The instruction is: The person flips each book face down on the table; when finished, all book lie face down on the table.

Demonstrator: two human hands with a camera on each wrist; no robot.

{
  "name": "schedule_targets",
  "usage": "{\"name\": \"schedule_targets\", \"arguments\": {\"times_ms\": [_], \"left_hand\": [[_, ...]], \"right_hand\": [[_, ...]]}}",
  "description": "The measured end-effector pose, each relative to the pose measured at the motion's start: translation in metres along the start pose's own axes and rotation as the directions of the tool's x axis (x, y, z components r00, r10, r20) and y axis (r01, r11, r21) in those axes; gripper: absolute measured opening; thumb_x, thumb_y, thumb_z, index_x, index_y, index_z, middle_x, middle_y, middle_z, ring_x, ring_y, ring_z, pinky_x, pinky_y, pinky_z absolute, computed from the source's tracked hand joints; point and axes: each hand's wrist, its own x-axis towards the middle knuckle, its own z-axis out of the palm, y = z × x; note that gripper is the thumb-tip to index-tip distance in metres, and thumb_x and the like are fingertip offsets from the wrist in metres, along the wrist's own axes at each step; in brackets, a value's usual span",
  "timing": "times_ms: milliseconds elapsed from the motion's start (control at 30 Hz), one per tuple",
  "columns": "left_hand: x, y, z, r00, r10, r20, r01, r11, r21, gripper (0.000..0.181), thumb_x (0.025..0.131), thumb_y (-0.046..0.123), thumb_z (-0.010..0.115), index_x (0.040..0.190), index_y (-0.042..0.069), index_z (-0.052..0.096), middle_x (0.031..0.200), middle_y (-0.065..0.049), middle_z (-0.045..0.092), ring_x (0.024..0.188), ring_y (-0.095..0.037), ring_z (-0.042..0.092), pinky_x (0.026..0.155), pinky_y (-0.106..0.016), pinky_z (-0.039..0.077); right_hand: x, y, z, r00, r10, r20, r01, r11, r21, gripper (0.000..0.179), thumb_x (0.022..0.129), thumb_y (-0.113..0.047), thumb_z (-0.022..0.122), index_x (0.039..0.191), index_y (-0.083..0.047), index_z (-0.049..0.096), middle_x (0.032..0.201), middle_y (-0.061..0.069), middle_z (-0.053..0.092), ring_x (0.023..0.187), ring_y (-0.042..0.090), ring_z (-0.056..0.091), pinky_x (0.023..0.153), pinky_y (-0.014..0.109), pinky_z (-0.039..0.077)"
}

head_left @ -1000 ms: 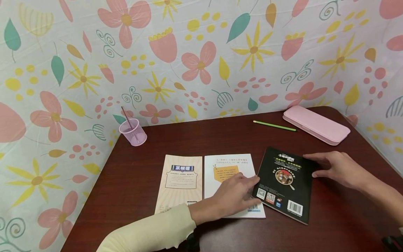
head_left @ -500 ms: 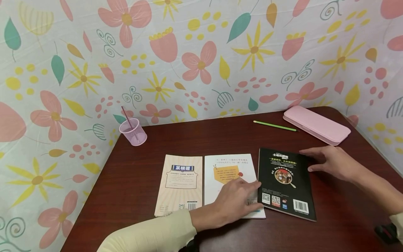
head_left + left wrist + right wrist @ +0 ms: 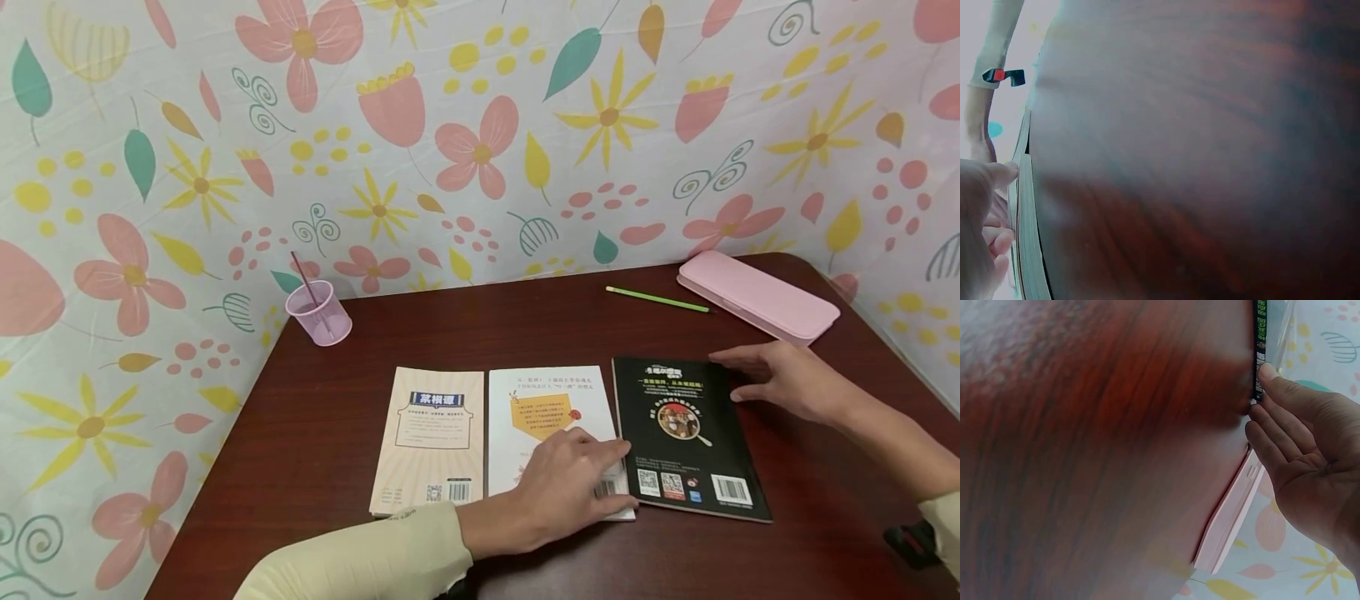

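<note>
Three books lie flat in a row in the head view: a beige one (image 3: 431, 425), a white one (image 3: 510, 458) and a black one (image 3: 690, 408). My left hand (image 3: 562, 487) lies across the white book, its fingertips and thumb at the lower left edge of the black book. At the black book's upper right edge is my right hand (image 3: 787, 379), thumb and fingers extended. In the right wrist view, the right hand (image 3: 1316, 456) has its fingertips at the book's spine (image 3: 1260, 337). Book edges (image 3: 1032, 237) show beside the left hand (image 3: 975, 219) in the left wrist view.
Behind the right hand lies a pink pencil case (image 3: 757, 296), with a green pencil (image 3: 656, 299) beside it. A purple mesh cup (image 3: 322, 317) holding a thin stick stands at the back left of the dark wooden table (image 3: 300, 467). A floral cloth (image 3: 480, 225) hangs behind.
The black book has turned counterclockwise, its top shifting left and its bottom right, so its left edge now runs along the white book. My right hand has moved slightly left and away.
</note>
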Motion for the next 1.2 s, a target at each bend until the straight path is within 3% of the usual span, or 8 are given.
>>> {"name": "schedule_targets", "arguments": {"times_ms": [200,467,667,900,1067,1200], "left_hand": [[0.0,0.006,0.0,1.0,-0.014,0.001,0.014,1.0,0.026,0.067,0.089,0.065,0.078,0.138,0.019,0.073,0.128,0.01,0.075,0.103,-0.005,0.067,0.09,-0.017,0.048],[0.003,0.011,0.0,0.999,-0.033,0.016,0.031,0.996,0.078,0.07,0.087,0.072,0.076,0.136,0.023,0.074,0.126,0.011,0.075,0.105,-0.006,0.066,0.088,-0.02,0.049],[0.004,0.012,0.001,0.998,-0.042,0.045,0.038,0.995,0.094,0.072,0.087,0.076,0.072,0.137,0.024,0.073,0.126,0.013,0.074,0.107,-0.005,0.065,0.092,-0.02,0.049],[0.006,0.011,0.003,0.996,-0.056,0.066,0.049,0.993,0.104,0.074,0.086,0.078,0.07,0.137,0.025,0.072,0.125,0.012,0.074,0.109,-0.005,0.065,0.096,-0.019,0.049],[0.006,0.011,0.003,0.996,-0.059,0.074,0.052,0.994,0.096,0.074,0.085,0.078,0.071,0.137,0.025,0.072,0.124,0.011,0.073,0.109,-0.005,0.064,0.096,-0.018,0.049],[0.007,0.011,0.003,0.994,-0.064,0.085,0.056,0.994,0.091,0.074,0.085,0.077,0.072,0.137,0.024,0.071,0.124,0.011,0.072,0.109,-0.006,0.064,0.096,-0.019,0.049]], "right_hand": [[0.003,-0.002,-0.002,0.999,0.019,0.034,-0.02,1.0,0.022,0.058,0.082,0.001,0.089,0.135,0.007,0.068,0.127,0.025,0.072,0.111,0.004,0.067,0.081,0.007,0.049],[0.004,-0.004,-0.002,0.997,0.037,0.069,-0.04,0.998,0.039,0.057,0.084,0.003,0.086,0.137,0.009,0.065,0.129,0.028,0.07,0.117,0.036,0.069,0.083,0.008,0.049],[0.005,-0.004,-0.002,0.997,0.034,0.07,-0.036,0.999,0.038,0.056,0.084,0.004,0.086,0.137,0.008,0.066,0.128,0.027,0.071,0.115,0.022,0.07,0.082,0.011,0.052],[0.006,-0.006,-0.001,0.996,0.043,0.078,-0.046,0.998,0.04,0.057,0.085,0.003,0.084,0.139,0.009,0.064,0.13,0.028,0.07,0.118,0.039,0.069,0.082,0.014,0.054],[0.007,-0.007,-0.001,0.995,0.053,0.082,-0.057,0.997,0.043,0.057,0.086,0.003,0.084,0.139,0.009,0.064,0.13,0.028,0.07,0.118,0.034,0.07,0.082,0.015,0.055],[0.007,-0.007,0.0,0.995,0.055,0.082,-0.059,0.997,0.05,0.056,0.086,0.002,0.084,0.138,0.011,0.064,0.13,0.03,0.069,0.118,0.038,0.07,0.081,0.015,0.055]]}}
